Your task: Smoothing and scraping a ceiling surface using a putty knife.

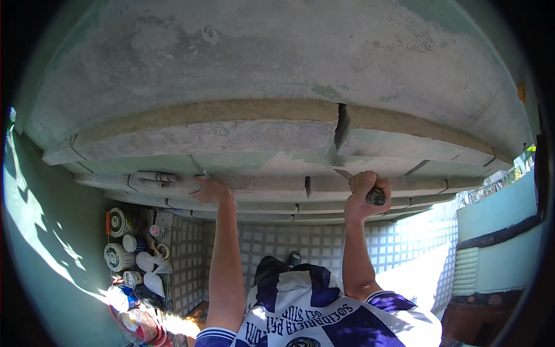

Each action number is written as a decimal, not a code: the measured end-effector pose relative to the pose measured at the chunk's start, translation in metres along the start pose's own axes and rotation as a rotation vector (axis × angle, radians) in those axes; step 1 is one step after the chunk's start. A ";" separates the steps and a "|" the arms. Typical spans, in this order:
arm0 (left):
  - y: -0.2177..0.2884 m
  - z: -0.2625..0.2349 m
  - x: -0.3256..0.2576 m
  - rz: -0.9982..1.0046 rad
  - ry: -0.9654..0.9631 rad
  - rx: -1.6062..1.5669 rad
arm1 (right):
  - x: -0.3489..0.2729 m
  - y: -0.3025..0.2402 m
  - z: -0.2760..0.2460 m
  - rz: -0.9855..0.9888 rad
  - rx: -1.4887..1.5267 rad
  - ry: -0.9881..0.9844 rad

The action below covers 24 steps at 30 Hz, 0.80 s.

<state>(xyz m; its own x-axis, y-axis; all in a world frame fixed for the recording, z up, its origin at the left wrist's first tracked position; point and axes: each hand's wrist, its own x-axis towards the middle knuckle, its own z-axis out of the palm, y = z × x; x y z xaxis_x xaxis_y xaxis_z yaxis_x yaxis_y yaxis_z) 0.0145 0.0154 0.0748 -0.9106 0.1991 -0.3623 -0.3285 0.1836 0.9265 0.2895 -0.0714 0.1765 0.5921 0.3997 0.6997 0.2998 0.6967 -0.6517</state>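
My right hand (366, 192) is closed around the dark handle (376, 198) of a scraper-like tool. Its thin blade (343, 173) points left, close to the recess between two ledges. My left hand (213, 189) rests with fingers apart on a concrete ledge (254, 184). Just above its fingertips is a small whitish thing (204, 173) too small to name. Farther left on the same ledge lies a pale, rolled bundle (154, 178). Above, a thicker ledge (231, 128) with a dark vertical gap (342, 127) runs across the patchy grey-green wall (243, 58).
More narrow ledges (254, 206) sit below, over a tiled floor (248, 243). Several paint buckets (119, 257) and containers stand at lower left, beside a green wall (52, 231). A light-blue wall (503, 214) with a brown band is at right. Sunlight falls across the floor.
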 end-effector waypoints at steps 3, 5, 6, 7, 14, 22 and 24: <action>0.001 0.000 0.002 -0.002 0.011 -0.010 | -0.001 -0.001 0.000 0.009 0.007 -0.003; -0.001 0.001 0.003 -0.010 0.035 0.003 | -0.002 0.001 0.000 0.013 0.004 0.002; -0.001 0.002 0.004 -0.011 0.037 0.002 | -0.002 0.001 0.000 -0.002 -0.011 -0.004; -0.001 0.002 0.005 -0.007 0.055 0.017 | -0.003 0.002 0.001 -0.018 -0.025 -0.010; -0.005 0.004 0.008 0.019 0.084 0.034 | 0.004 -0.002 0.009 -0.040 0.130 0.088; 0.001 0.002 0.003 0.020 0.054 0.040 | 0.008 0.002 0.018 -0.043 -0.024 0.089; -0.002 0.001 0.006 0.033 0.054 0.026 | 0.009 -0.003 0.016 -0.034 0.033 0.099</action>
<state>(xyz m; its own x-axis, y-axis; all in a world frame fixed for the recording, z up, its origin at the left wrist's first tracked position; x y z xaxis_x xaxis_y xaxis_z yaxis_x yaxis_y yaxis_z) 0.0098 0.0175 0.0710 -0.9333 0.1535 -0.3246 -0.2917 0.2032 0.9347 0.2822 -0.0605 0.1887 0.6538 0.3156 0.6877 0.2972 0.7287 -0.6170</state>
